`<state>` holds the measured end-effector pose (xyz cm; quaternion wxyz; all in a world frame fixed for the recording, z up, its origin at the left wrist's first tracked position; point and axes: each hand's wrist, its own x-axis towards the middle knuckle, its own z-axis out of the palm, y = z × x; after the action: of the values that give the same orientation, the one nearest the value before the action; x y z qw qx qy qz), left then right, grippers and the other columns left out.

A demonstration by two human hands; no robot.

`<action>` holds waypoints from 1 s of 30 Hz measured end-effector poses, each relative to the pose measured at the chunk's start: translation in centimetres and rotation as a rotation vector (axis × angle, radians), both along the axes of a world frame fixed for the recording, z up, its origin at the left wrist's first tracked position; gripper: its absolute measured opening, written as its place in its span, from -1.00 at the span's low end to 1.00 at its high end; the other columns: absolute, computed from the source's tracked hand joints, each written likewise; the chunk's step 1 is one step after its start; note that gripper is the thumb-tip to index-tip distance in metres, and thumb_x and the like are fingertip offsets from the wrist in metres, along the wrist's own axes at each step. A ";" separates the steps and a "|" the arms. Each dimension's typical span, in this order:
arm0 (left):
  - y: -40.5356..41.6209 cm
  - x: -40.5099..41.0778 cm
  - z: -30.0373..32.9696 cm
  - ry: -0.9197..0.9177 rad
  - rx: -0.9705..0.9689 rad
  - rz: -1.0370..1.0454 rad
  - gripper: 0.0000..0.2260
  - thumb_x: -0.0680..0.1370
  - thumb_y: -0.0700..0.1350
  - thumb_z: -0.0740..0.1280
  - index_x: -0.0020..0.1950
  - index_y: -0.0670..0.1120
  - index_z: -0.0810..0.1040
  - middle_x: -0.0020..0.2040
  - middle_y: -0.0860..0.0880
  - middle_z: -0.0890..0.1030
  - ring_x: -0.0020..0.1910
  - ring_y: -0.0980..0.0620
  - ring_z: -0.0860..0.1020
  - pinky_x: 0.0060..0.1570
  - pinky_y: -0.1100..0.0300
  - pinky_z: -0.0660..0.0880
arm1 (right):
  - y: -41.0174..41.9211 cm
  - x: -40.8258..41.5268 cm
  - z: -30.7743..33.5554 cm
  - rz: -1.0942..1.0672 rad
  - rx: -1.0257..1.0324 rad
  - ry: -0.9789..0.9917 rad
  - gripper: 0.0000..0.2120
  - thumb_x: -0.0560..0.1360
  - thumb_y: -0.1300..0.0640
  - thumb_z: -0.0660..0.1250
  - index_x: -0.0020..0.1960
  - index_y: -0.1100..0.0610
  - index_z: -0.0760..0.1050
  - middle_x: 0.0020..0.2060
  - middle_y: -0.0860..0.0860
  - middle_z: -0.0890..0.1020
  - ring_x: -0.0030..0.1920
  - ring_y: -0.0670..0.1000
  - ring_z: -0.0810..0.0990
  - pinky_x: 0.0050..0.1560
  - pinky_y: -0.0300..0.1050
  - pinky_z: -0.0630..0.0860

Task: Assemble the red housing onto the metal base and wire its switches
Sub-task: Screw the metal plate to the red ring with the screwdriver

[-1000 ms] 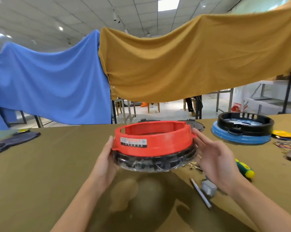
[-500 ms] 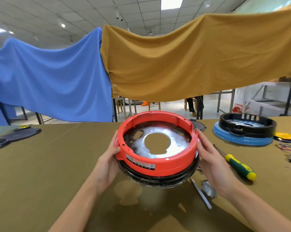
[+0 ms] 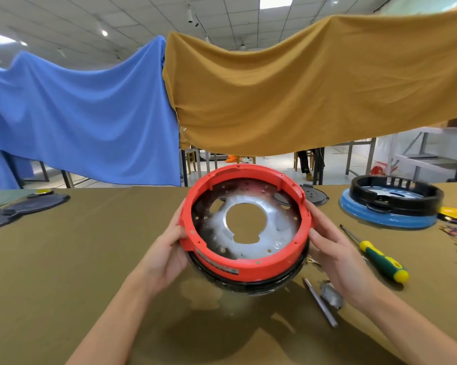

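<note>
Gripping red housing (image 3: 248,264) with left hand (image 3: 167,256), right hand (image 3: 338,259), opening tilted toward camera

The red housing (image 3: 248,264), a round ring, sits on the shiny metal base (image 3: 251,246) with its central hole, tilted toward the viewer, mid-table.
</note>
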<state>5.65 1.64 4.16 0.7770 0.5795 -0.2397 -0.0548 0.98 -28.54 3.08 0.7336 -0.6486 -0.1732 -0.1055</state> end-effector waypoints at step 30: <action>2.2 1.0 -0.4 0.397 -0.138 0.178 -0.74 0.36 0.00 0.32 -0.19 -0.13 0.72 -0.06 -0.17 0.71 -0.14 -0.14 0.68 0.02 -0.03 0.51 | 1.1 -0.5 0.4 0.279 0.365 0.407 -0.55 0.50 0.28 0.35 0.38 0.22 0.42 0.08 0.20 0.67 0.03 0.14 0.66 -0.02 0.02 0.64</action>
<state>6.67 3.84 3.77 0.8486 0.5216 -0.0333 -0.0822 0.47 -27.45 3.52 0.8651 -0.4838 -0.0882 0.0988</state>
